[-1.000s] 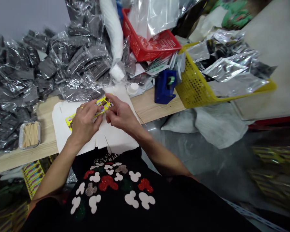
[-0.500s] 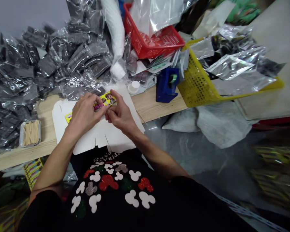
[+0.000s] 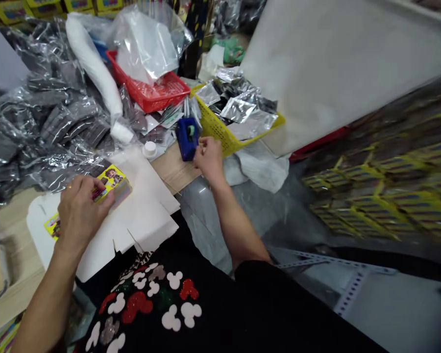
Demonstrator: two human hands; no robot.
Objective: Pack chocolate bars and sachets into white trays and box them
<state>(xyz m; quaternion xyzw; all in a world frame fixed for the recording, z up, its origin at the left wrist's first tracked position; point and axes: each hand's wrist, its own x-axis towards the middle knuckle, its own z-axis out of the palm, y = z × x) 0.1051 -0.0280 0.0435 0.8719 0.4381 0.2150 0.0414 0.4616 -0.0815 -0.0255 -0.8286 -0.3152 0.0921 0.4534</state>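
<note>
My left hand (image 3: 83,208) is closed around a small yellow printed box (image 3: 114,182) with cartoon figures on its top. The box lies on a flat white sheet of cardboard (image 3: 147,215) with slits along its near edge, and my palm covers its middle. Out to the right, my right hand (image 3: 210,158) is at the near side of a blue tape dispenser (image 3: 186,139) with a green roll in it. The thumb and fingers there are pinched together; anything between them is too small to make out.
Plastic-wrapped dark grey pieces (image 3: 69,122) heap up along the back left. A red basket (image 3: 150,100) and a yellow basket (image 3: 218,132) of silvery packets stand behind the dispenser. A white bottle cap (image 3: 149,149) sits beside the cardboard. Yellow packages (image 3: 407,196) are stacked at right.
My right hand has left the yellow box and moved right to the tape dispenser. My left hand stays on the box. The view has swung to the right.
</note>
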